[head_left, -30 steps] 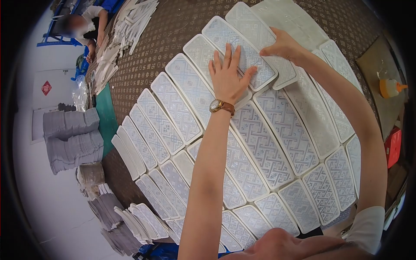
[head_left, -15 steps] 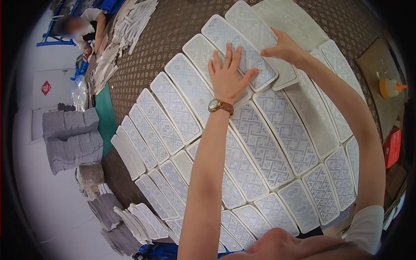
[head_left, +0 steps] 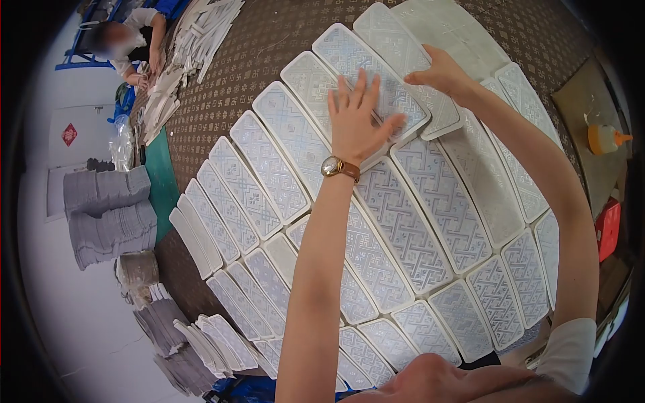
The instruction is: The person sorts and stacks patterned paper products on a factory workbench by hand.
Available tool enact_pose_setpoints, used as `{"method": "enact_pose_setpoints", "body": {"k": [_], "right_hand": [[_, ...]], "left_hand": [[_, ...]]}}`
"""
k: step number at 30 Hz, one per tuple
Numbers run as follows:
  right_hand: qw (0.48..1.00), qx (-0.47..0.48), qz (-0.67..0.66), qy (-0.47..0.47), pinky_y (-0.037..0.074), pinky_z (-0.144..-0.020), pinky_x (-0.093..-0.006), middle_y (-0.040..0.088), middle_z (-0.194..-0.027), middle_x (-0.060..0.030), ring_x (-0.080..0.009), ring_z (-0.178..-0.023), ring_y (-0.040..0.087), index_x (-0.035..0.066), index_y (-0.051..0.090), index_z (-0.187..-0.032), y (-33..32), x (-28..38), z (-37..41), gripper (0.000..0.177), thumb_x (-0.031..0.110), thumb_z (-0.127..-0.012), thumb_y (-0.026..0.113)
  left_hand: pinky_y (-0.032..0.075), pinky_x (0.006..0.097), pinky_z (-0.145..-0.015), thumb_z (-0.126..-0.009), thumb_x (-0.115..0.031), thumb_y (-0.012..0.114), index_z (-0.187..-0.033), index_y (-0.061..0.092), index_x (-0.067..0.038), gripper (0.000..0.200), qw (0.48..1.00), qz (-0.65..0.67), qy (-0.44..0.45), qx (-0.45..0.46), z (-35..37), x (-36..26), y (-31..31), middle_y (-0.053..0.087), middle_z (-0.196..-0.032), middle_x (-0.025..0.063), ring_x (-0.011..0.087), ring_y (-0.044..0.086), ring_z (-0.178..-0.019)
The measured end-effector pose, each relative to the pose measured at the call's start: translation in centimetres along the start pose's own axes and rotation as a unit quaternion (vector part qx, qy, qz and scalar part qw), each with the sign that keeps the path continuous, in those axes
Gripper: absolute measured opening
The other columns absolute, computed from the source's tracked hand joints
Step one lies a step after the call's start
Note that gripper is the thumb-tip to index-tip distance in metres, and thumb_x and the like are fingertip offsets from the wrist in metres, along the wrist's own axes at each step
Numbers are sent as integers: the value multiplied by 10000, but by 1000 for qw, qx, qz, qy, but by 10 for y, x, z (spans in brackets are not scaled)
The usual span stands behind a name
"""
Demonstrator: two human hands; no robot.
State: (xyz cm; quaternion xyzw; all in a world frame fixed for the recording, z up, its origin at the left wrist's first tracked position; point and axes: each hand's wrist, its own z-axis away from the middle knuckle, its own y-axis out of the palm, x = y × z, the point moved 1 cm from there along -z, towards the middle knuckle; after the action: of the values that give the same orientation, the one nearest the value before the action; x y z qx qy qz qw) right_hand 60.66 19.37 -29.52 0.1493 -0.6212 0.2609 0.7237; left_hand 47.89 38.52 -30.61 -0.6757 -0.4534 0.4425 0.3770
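Pale oblong mats with rounded corners, white borders and bluish-silver geometric patterns lie in rows before me. My left hand [head_left: 357,119] is open, its spread fingers slightly blurred, over the adjoining edges of a patterned mat [head_left: 356,54] and the mat to its left [head_left: 308,77]. A brown-strapped watch [head_left: 339,168] is on that wrist. At the right edge of the upper right mat [head_left: 386,33], my right hand [head_left: 440,77] is open, thumb and forefinger apart, with the other fingers mostly hidden. The patterned mat's lower end overlaps the row below.
A brown patterned cover [head_left: 248,54] lies beneath the mats. Stacks of grey pieces [head_left: 111,221] stand at left, near loose white strips [head_left: 201,40]. Another person [head_left: 134,40] works at upper left. An orange-capped bottle [head_left: 605,138] and a red object [head_left: 608,228] are at right.
My left hand has shifted slightly right and down, its fingers now blurred and closer together. My right hand stays almost in place. The other person's hands have moved slightly.
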Motion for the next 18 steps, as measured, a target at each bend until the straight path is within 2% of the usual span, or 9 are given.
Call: {"method": "enact_pose_setpoints", "body": {"k": [2,6,9,11,13,15,18], "right_hand": [[1000,-7,-1,-14,472,-927,-320,631,-1142,-113,-177,-1043,598,-23,522,-1278,-1,-1,0,615,115,-734,773],[999,-25,19,-9,473,-925,-323,631,-1146,-117,-186,-1048,598,-21,517,-1283,1,4,4,628,117,-727,775],[999,-9,5,32,470,-931,-323,630,-1152,-124,-197,-1048,602,-22,510,-1288,-1,15,9,649,112,-712,778],[999,-13,28,17,470,-932,-323,628,-1157,-126,-199,-1050,603,-21,508,-1290,3,14,9,659,111,-705,782],[997,-19,75,-10,470,-933,-323,625,-1166,-131,-202,-1054,604,-20,504,-1293,8,14,10,679,110,-692,791],[999,-5,44,-6,473,-930,-322,628,-1160,-131,-201,-1049,608,-19,508,-1289,9,19,13,681,107,-685,796],[999,26,-19,4,478,-923,-320,634,-1148,-130,-199,-1039,615,-17,516,-1282,7,30,16,686,101,-670,804]], "left_hand": [[125,578,-1143,-763,-672,632,-1431,453,-205,834,994,85,69,22,-1,-7,-9,363,-1521,74,384,249,-1421],[148,563,-1148,-704,-656,700,-1427,457,-187,895,993,84,75,45,-1,-6,-8,379,-1512,73,357,273,-1419],[156,547,-1152,-702,-660,697,-1426,457,-174,904,993,80,75,46,-3,-7,-10,386,-1509,67,358,273,-1419],[160,539,-1154,-700,-662,695,-1425,457,-168,909,993,80,72,46,-4,-7,-12,389,-1507,65,358,273,-1419],[165,524,-1157,-734,-633,686,-1441,426,-132,904,992,90,64,60,-4,-7,-14,362,-1519,91,371,254,-1424],[167,517,-1159,-751,-618,681,-1449,410,-115,902,991,94,62,67,-4,-5,-13,349,-1525,104,378,244,-1427],[167,500,-1163,-827,-551,639,-1477,334,-68,865,983,184,-27,-6,-5,4,-7,283,-1547,156,404,206,-1432]]}}
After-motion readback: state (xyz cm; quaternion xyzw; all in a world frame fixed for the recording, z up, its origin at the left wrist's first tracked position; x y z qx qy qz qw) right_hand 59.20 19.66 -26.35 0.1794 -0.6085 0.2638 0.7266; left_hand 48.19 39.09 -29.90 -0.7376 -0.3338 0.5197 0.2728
